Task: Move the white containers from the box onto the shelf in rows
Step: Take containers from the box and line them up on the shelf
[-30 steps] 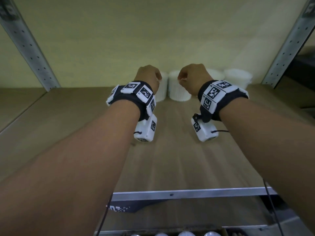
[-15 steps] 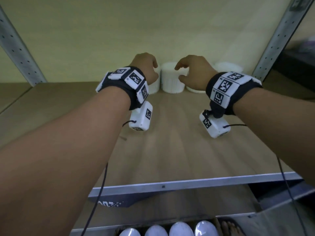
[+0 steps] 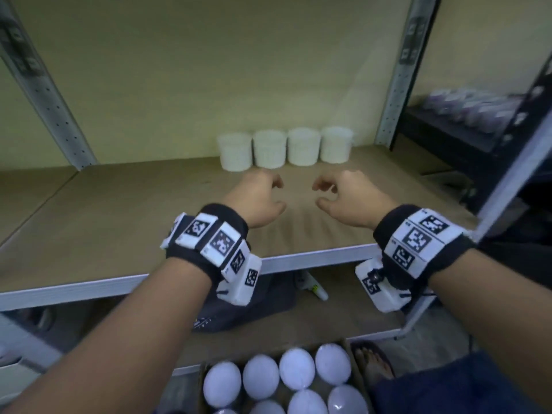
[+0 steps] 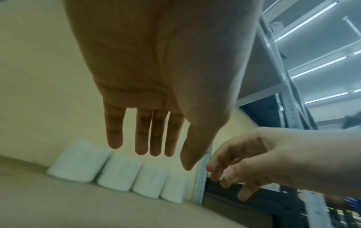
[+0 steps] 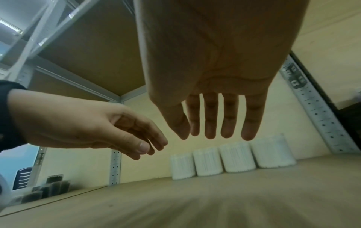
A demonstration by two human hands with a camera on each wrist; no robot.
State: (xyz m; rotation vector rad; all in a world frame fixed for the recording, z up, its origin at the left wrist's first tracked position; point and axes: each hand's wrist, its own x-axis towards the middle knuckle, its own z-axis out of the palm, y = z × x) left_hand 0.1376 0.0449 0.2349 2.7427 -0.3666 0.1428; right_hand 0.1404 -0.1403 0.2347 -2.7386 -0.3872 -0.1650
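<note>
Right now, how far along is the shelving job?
Done: four white containers stand in a row at the shelf back. In hand: nothing; the left hand and right hand are empty. Left: many containers remain in the box.

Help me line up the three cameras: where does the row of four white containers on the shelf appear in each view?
Head: row of four white containers stands upper centre, at the shelf's back wall, beyond both open hands.
Left wrist: the row lies lower left, below the left hand's fingertips, slanting down to the right.
Right wrist: the row sits right of centre, under the right hand's fingertips.
Shared landmark: the perforated grey upright beside the row's right end.
</note>
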